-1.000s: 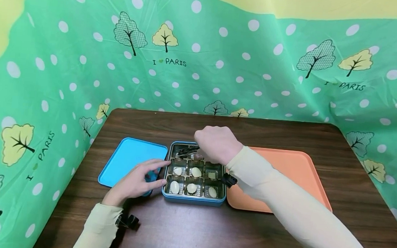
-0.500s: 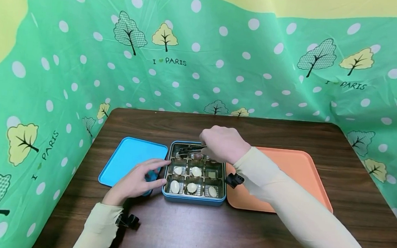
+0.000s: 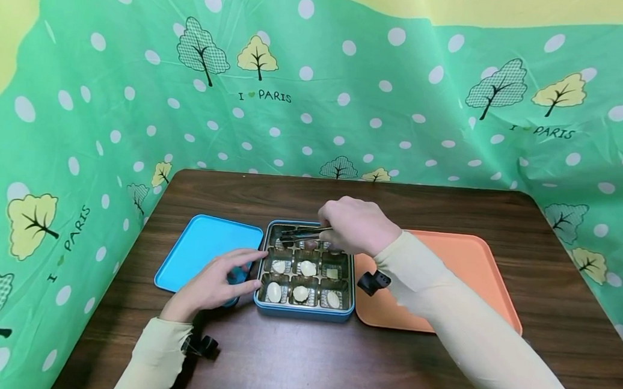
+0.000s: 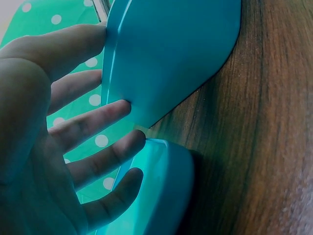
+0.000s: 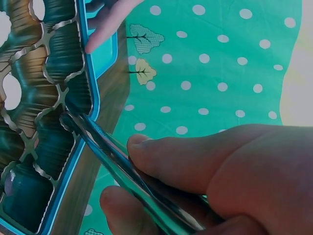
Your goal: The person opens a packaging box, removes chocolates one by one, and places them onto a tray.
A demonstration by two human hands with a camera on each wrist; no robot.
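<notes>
A blue box (image 3: pixel 303 315) stands mid-table, its clear liner divided into compartments. Pale pieces, such as a whitish one (image 3: pixel 308 268), lie in the front and middle rows; a brownish piece (image 3: pixel 310 244) shows in the back row. My right hand (image 3: pixel 358 227) grips metal tongs (image 5: pixel 117 161) between thumb and fingers. Their dark tips reach into the back left compartment; whether they pinch anything is unclear. My left hand (image 3: pixel 215 281) touches the box's left side with fingertips, fingers spread, as the left wrist view shows against the blue wall (image 4: pixel 171 54).
A light blue tray or lid (image 3: pixel 205 244) lies left of the box, partly beneath my left hand. To the right, an orange tray (image 3: pixel 463 277) is partly covered by my right forearm. A polka-dot cloth (image 3: pixel 316 122) hangs behind the wooden table (image 3: pixel 289 362).
My right hand has shifted a little to the right, and more of the tongs shows. Their tips stay near the back left compartment. My left hand has not moved.
</notes>
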